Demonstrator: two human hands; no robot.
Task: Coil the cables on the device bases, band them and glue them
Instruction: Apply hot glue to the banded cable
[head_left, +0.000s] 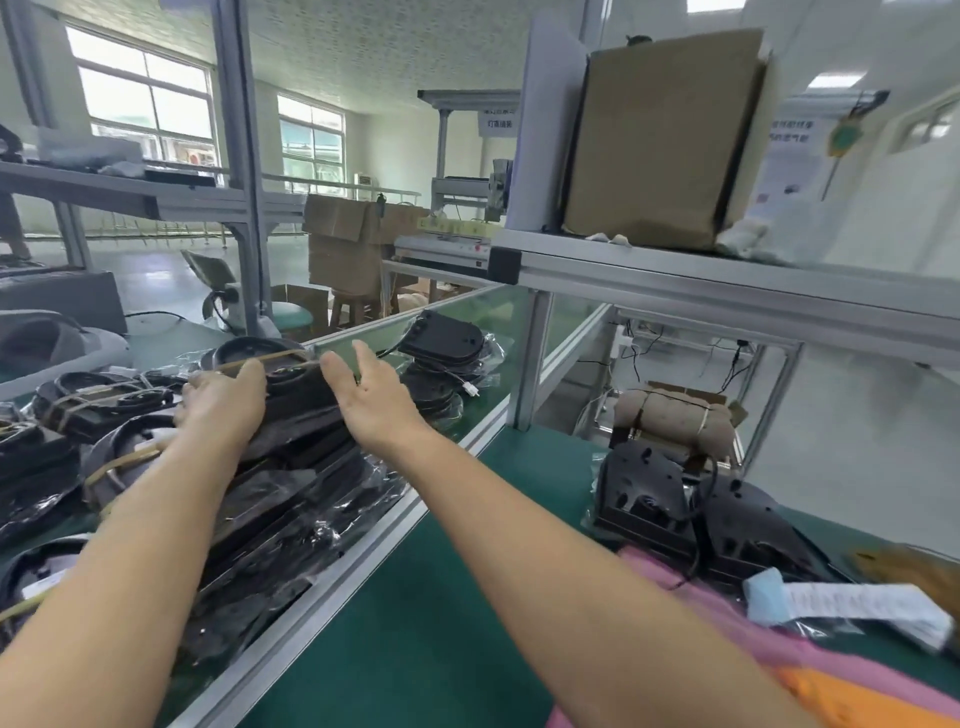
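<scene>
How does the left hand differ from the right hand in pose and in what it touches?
The left hand lies palm down on the top device base of the pile, fingers over its edge; the right hand is open with straight, spread fingers beside that base. The left hand seems to grip the base, while the right hand holds nothing; whether it touches is unclear. Both reach forward over the aluminium rail to the same pile.

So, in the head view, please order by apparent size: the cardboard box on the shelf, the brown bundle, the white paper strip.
1. cardboard box
2. brown bundle
3. white paper strip
The last two look close, and the strip lies nearer the camera, so their order is unsure.
</scene>
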